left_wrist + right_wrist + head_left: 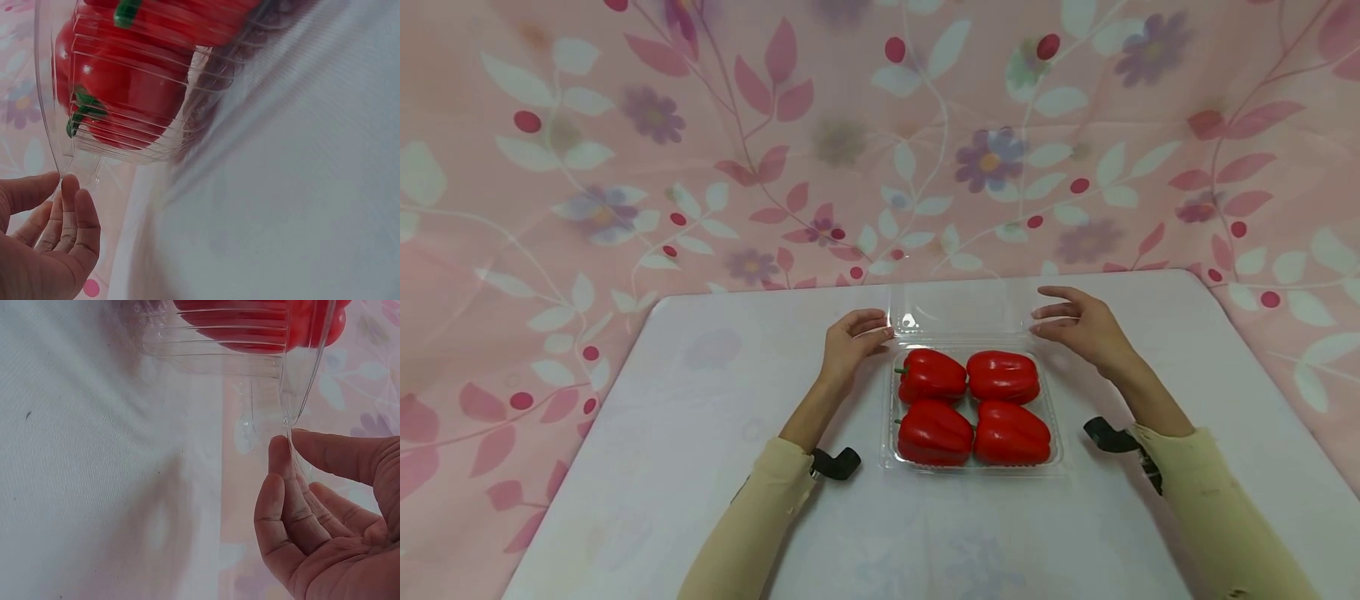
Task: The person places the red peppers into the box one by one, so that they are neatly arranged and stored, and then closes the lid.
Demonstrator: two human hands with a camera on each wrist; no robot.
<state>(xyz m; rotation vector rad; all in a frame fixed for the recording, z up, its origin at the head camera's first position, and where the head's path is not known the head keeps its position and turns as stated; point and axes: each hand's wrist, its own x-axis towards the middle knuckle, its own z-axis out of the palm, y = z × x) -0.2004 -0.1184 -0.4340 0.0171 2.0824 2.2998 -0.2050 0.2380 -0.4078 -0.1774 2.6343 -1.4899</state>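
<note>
Several red bell peppers [935, 433] with green stems lie in a clear plastic clamshell container [973, 470] on the table. Its transparent lid [958, 310] stands raised at the far side, hinged to the tray. At the lid's left edge, my left hand [850, 346] pinches the clear plastic between thumb and fingertips, as the left wrist view shows. My right hand [1086, 327] pinches the opposite edge the same way, thumb on one side and fingers on the other in the right wrist view. Both hands are apart from the peppers.
A white cloth covers the table [715, 467]. Behind it hangs a pink floral curtain [850, 150]. A black curved piece [837, 464] sticks out at the left sleeve, and a similar black piece [1108, 435] at the right one.
</note>
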